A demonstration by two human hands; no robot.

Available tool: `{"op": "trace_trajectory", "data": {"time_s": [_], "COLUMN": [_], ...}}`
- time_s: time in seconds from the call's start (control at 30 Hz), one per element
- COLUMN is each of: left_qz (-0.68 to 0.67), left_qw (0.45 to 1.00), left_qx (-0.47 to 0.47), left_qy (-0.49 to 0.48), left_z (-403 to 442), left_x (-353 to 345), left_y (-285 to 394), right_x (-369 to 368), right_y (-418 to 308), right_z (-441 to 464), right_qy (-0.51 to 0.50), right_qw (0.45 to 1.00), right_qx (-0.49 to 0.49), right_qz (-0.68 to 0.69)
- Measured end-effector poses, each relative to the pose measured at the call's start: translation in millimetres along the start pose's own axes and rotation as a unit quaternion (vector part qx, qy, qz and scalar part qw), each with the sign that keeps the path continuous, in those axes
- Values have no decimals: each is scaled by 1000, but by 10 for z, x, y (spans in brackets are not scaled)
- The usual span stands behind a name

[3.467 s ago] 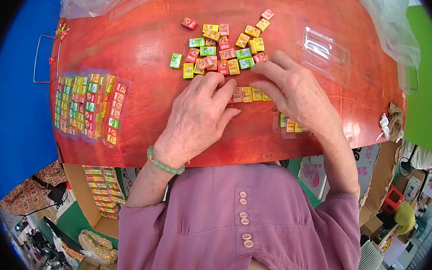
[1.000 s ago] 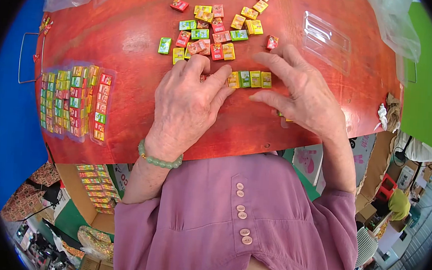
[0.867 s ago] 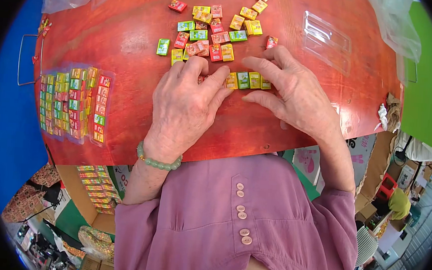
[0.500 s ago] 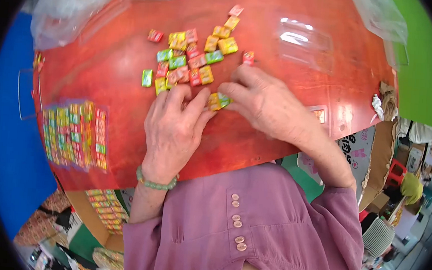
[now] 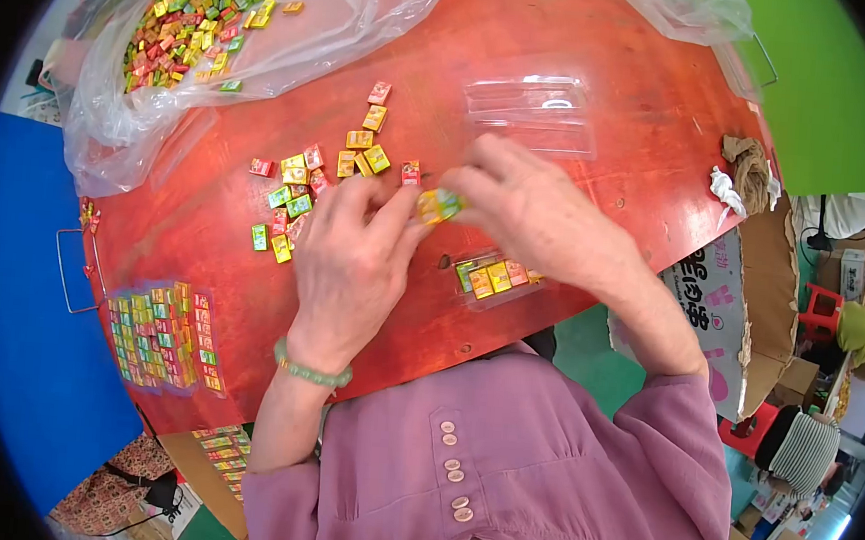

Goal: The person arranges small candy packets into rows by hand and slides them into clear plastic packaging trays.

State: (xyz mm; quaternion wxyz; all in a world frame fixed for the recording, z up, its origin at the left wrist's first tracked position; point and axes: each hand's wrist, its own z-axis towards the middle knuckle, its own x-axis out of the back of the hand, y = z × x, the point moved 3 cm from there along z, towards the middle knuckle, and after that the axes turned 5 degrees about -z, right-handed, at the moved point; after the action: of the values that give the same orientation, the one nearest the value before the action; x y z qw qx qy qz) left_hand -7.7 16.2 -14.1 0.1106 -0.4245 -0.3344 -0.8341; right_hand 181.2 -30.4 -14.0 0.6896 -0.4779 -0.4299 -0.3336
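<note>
Small wrapped candies (image 5: 439,206), yellow and green, are pinched in a row between my two hands, above the red table. My left hand (image 5: 353,254), with a green bead bracelet at the wrist, grips their left end. At their right end are the closed fingertips of my right hand (image 5: 547,213), slightly blurred. Below my right hand lies a transparent plastic tray (image 5: 480,301) holding several candies, partly hidden by that hand. Loose red, yellow and green candies (image 5: 299,203) lie beyond my left hand, which covers some. One red candy (image 5: 411,172) sits just past my fingertips.
A big plastic bag (image 5: 296,65) of loose candies spreads over the far left. Another transparent tray (image 5: 533,117) lies beyond my right hand. Filled candy packs (image 5: 162,336) rest at the left edge. Crumpled paper (image 5: 745,172) lies at the right edge, above a cardboard box (image 5: 766,303).
My view has shifted, bringing more of the candy bag into sight. The held candies are lifted higher off the table, and the partly filled tray now shows beneath my right hand.
</note>
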Motion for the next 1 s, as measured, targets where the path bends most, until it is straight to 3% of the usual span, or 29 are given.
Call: {"op": "trace_trajectory", "data": {"time_s": [0.23, 0.43, 0.67, 0.77, 1.0], "left_qz": [-35, -38, -79, -95, -24], "left_qw": [997, 995, 995, 994, 996], "left_qx": [-70, -82, -44, -34, -71], "left_qy": [-15, -32, -33, -36, -42], "left_z": [682, 866, 862, 839, 665], "left_x": [-583, -903, -967, -943, -817], "left_y": [156, 113, 63, 45, 168], "right_x": [386, 309, 301, 289, 312], "right_y": [592, 913, 963, 979, 1059], "right_z": [-226, -299, -312, -354, -479], "right_qy": [21, 51, 31, 72, 82], "right_qw": [995, 994, 993, 991, 985], "right_qx": [-97, -92, -114, -115, -151], "right_qz": [-25, -32, -13, 2, 30]}}
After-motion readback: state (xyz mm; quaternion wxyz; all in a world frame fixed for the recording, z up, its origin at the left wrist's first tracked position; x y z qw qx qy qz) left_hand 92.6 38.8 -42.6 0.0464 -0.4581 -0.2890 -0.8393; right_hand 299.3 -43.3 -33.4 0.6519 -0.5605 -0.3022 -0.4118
